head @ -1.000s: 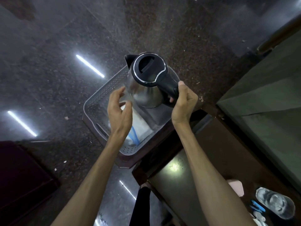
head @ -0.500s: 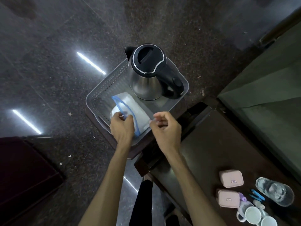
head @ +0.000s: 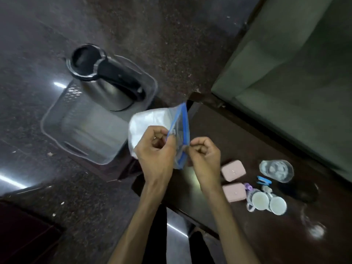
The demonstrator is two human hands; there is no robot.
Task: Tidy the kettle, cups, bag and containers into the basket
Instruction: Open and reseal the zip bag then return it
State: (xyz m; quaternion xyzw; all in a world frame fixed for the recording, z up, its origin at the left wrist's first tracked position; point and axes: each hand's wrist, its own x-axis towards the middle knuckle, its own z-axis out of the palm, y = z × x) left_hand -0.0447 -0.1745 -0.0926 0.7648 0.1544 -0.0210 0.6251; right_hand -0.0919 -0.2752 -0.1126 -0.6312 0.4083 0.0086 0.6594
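Note:
The steel kettle (head: pixel 101 86) with a black lid and handle stands in the far end of the grey basket (head: pixel 57 134), which sits on a low stand left of the table. Between basket and table I hold a clear zip bag (head: pixel 150 121) with a blue seal strip and white contents. My left hand (head: pixel 156 149) pinches one side of the seal, my right hand (head: pixel 203 151) pinches the other. On the dark table lie two pink containers (head: pixel 233 170) (head: pixel 234 192) and two white cups (head: pixel 260 201) (head: pixel 278 205).
A clear glass dish (head: pixel 276 169), a blue clip (head: pixel 263 181), a small purple item (head: pixel 248 187) and a black round object (head: pixel 299 189) lie by the cups. A green sofa (head: pixel 295 63) borders the table's far side. Dark stone floor surrounds the basket.
The kettle was set down in the basket and let go. Both hands then took the zip bag out of the basket and lifted it right, over the table edge.

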